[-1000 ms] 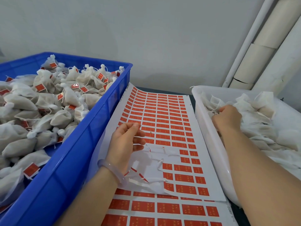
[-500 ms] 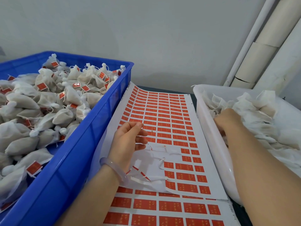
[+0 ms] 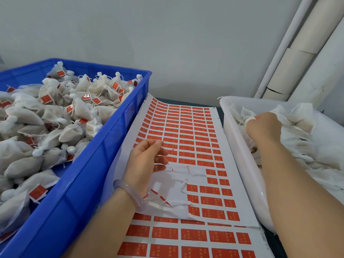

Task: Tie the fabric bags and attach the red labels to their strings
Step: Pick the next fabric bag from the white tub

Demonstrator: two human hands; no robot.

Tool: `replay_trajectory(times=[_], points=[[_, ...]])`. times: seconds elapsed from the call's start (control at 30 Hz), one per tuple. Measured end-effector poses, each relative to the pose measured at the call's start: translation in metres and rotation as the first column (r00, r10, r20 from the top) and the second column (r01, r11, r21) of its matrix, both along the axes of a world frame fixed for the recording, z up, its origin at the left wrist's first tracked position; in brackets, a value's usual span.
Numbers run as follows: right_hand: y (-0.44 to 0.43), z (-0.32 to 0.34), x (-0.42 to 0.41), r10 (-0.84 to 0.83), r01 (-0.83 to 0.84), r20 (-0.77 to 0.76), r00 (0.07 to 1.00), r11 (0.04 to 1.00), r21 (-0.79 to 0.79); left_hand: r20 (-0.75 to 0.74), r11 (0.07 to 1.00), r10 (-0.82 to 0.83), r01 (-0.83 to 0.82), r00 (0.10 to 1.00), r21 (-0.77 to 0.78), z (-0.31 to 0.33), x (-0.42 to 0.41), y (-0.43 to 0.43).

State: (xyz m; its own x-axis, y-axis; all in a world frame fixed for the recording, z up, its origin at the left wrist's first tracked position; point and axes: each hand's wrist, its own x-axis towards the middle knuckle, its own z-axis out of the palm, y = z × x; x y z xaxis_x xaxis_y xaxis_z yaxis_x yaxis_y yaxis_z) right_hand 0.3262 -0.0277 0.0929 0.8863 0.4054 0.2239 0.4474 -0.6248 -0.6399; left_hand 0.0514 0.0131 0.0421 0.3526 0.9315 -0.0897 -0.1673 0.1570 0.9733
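Work laid out across table, of which only a dark strip shows at the far edge. Blue crate on the left side, heaped with finished bags, tied and tagged red. Label sheet down the middle, its left edge riding up the crate wall. Peeled patch of loose backing curls just beside the left wrist. White tub on the right side holds the untied bags in a loose pile.

Left hand rests on the sheet, fingers loosely curled and slightly apart, nothing plainly held. Right hand is in the tub, fingers bent down into the pile. Tips are hidden, so cannot tell whether they grip a bag.

Risks, as judged:
- Bags lie interlocked, so a lift may drag up a second one, or tip an open mouth and spill what is inside.
- Curled backing could stick to the left wrist.
- Sheet is propped, not flat, and may slide when a label is peeled.
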Motion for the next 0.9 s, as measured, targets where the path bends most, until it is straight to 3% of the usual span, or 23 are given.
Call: replay_trajectory(times=[0.37,0.47,0.6,0.9], points=[[0.001,-0.004,-0.001,0.023,-0.023,-0.075,0.997,1.0,0.003,0.001,1.0,-0.022,0.022,1.0,0.005,0.001,-0.001,-0.001],[0.0,-0.008,-0.002,0.069,-0.073,-0.151,0.986,0.997,-0.026,0.002,1.0,-0.029,0.029,1.0,0.005,0.001,-0.001,-0.001],[0.001,-0.013,-0.006,0.085,-0.099,-0.37,0.925,0.995,-0.02,-0.005,0.999,-0.033,0.033,0.999,0.008,0.001,-0.001,-0.001],[0.0,-0.009,0.004,0.047,0.039,-0.519,0.854,0.987,0.153,-0.015,0.999,-0.044,0.044,0.999,0.009,0.001,0.0,-0.001]])
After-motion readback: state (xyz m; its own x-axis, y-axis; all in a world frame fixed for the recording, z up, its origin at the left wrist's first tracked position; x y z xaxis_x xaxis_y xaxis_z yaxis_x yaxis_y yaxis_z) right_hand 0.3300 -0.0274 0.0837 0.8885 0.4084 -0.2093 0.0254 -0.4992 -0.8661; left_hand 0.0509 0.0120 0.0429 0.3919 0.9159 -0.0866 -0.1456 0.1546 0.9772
